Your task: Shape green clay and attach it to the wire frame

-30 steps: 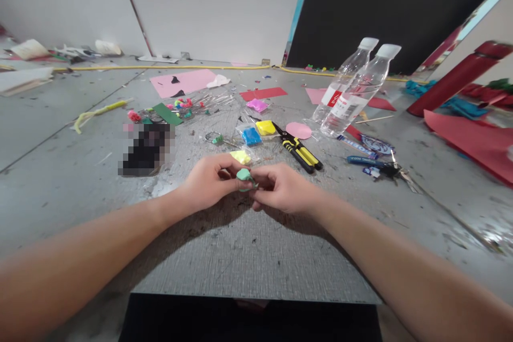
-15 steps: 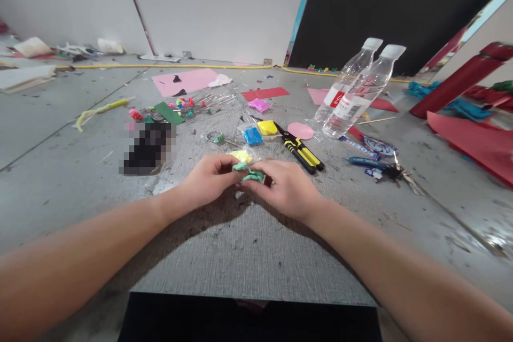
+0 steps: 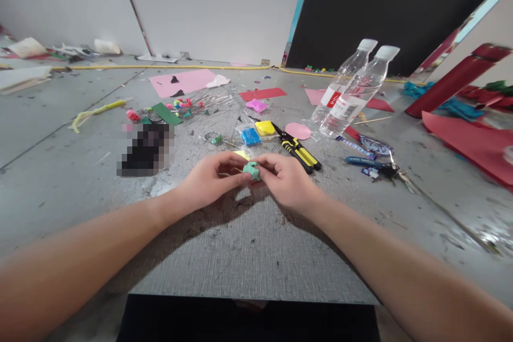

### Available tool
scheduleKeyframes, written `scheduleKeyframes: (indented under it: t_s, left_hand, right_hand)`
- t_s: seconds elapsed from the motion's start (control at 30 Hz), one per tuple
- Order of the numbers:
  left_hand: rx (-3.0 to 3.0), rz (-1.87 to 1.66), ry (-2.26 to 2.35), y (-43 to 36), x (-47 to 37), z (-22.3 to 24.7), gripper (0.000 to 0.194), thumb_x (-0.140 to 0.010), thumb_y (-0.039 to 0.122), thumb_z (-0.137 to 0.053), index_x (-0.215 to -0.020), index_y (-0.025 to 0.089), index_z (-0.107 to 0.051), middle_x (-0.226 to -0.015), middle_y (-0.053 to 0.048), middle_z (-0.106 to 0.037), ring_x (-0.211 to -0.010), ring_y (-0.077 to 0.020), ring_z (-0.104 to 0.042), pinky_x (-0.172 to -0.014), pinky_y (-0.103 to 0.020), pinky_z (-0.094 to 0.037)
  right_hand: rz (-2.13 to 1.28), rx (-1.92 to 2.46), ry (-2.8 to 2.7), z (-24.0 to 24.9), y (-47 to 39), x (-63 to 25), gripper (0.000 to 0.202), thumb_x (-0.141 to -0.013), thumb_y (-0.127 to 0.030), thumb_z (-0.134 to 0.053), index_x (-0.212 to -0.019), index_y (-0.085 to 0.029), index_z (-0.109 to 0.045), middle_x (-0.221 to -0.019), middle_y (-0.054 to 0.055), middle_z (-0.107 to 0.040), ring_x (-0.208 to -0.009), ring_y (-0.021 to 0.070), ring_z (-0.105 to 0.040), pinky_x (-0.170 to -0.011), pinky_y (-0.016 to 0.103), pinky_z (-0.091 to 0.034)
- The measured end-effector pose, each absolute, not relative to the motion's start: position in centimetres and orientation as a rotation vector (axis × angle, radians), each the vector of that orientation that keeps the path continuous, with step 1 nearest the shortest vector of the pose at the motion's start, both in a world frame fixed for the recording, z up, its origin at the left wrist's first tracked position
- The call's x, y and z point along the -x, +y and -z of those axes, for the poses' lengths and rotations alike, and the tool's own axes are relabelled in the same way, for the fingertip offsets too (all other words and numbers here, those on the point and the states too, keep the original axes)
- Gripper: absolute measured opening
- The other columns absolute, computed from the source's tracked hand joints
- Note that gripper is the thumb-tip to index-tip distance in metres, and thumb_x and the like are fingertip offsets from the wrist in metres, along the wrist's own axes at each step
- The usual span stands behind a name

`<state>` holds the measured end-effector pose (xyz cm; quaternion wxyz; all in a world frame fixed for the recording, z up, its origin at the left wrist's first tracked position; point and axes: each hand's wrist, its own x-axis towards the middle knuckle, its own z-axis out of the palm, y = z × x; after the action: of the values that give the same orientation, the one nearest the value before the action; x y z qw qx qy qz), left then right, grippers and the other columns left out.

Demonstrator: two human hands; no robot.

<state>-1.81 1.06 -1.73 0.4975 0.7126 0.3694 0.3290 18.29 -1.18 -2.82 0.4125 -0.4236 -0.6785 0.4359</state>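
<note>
Between my two hands is a small lump of mint-green modelling clay (image 3: 251, 170). My left hand (image 3: 211, 179) pinches it from the left, thumb along the near side. From the right, my right hand (image 3: 286, 179) grips the same lump with thumb and forefinger. Just beyond the fingers lies a pale yellow piece (image 3: 242, 154), partly hidden by my hands. Past that are a blue clay packet (image 3: 250, 136) and a yellow clay packet (image 3: 265, 128). Black-and-yellow pliers (image 3: 298, 149) rest to the right of these.
Two clear water bottles (image 3: 348, 99) stand at the back right, near a pink paper circle (image 3: 297, 131). Blue-handled pliers (image 3: 366, 163) lie farther right. A dark blurred object (image 3: 146, 149) is on the left. Pink paper (image 3: 180, 83) and a purple packet (image 3: 256, 106) lie farther back.
The green clay has gone from a stretched, uneven strip to a more compact, folded lump. My hands have drawn closer together around it. The view has shifted slightly.
</note>
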Motion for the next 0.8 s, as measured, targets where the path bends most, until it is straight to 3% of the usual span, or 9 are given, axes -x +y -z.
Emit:
scheduleKeyframes:
  t_s: [0.07, 0.17, 0.27, 0.4, 0.53, 0.7, 0.8]
  left_hand:
    - [-1.787, -0.837, 0.938, 1.0, 1.8, 1.7, 0.037, -0.082, 0.035, -0.076, -0.114, 0.017, -0.071, -0.104, -0.008, -0.080, -0.088, -0.0193, -0.076, -0.076, -0.030, -0.062]
    - [-1.924, -0.850, 0.965, 0.7, 2.0, 1.5, 0.032, -0.088, 0.035, -0.070, -0.115, 0.018, -0.074, -0.110, -0.007, -0.080, -0.091, -0.0188, -0.075, -0.075, -0.027, -0.061]
    - [-2.059, -0.857, 0.985, 0.6, 2.2, 1.0, 0.024, -0.091, 0.033, -0.067, -0.106, 0.018, -0.078, -0.096, -0.005, -0.082, -0.078, -0.0157, -0.073, -0.067, -0.024, -0.057]
    - [-2.130, -0.876, 0.999, 0.4, 2.3, 0.7, 0.023, -0.093, 0.032, -0.063, -0.095, 0.016, -0.079, -0.083, -0.005, -0.081, -0.068, -0.0152, -0.068, -0.060, -0.024, -0.051]
    - [-2.096, -0.883, 0.932, 0.3, 2.1, 0.8, 0.025, -0.095, 0.031, -0.060, -0.100, 0.015, -0.078, -0.087, -0.006, -0.081, -0.073, -0.0168, -0.071, -0.066, -0.027, -0.055]
    - [-2.105, -0.876, 0.838, 0.0, 1.9, 1.0, 0.026, -0.092, 0.022, -0.055, -0.104, 0.017, -0.079, -0.093, -0.005, -0.081, -0.081, -0.0176, -0.074, -0.072, -0.028, -0.059]
    - [-2.134, -0.882, 0.783, 0.1, 2.1, 1.3, 0.050, -0.079, 0.010, -0.055, -0.123, 0.018, -0.074, -0.111, -0.006, -0.081, -0.094, -0.0196, -0.076, -0.084, -0.031, -0.061]
  right_hand:
    - [-1.224, 0.988, -1.652, 2.8, -1.3, -17.9, 0.024, -0.092, -0.019, -0.055, -0.104, -0.021, -0.075, -0.101, 0.007, -0.078, -0.094, 0.0219, -0.074, -0.089, 0.041, -0.062]
    - [-1.467, 0.867, -1.555, 2.8, -1.3, -17.7, 0.031, -0.088, -0.015, -0.054, -0.109, -0.022, -0.075, -0.107, 0.005, -0.077, -0.097, 0.0199, -0.074, -0.096, 0.042, -0.060]
    - [-1.590, 0.808, -1.475, 2.9, -1.4, -17.7, 0.025, -0.088, -0.021, -0.062, -0.111, -0.022, -0.074, -0.108, 0.004, -0.078, -0.095, 0.0187, -0.075, -0.094, 0.040, -0.062]
    - [-1.525, 0.840, -1.464, 3.1, -1.6, -17.5, 0.028, -0.089, -0.040, -0.073, -0.108, -0.020, -0.070, -0.097, 0.006, -0.079, -0.086, 0.0195, -0.078, -0.083, 0.038, -0.066]
    - [-1.410, 0.938, -1.529, 2.8, -2.1, -17.4, 0.034, -0.091, -0.048, -0.070, -0.107, -0.017, -0.066, -0.085, 0.007, -0.079, -0.074, 0.0196, -0.078, -0.073, 0.036, -0.066]
    - [-0.952, 1.073, -1.837, 2.0, -2.0, -18.1, 0.024, -0.100, -0.037, -0.055, -0.096, -0.016, -0.067, -0.079, 0.007, -0.076, -0.069, 0.0187, -0.075, -0.065, 0.031, -0.060]
    - [-0.866, 1.094, -1.868, 1.9, -1.7, -18.4, 0.025, -0.102, -0.030, -0.047, -0.102, -0.016, -0.069, -0.082, 0.007, -0.075, -0.068, 0.0181, -0.075, -0.064, 0.031, -0.060]
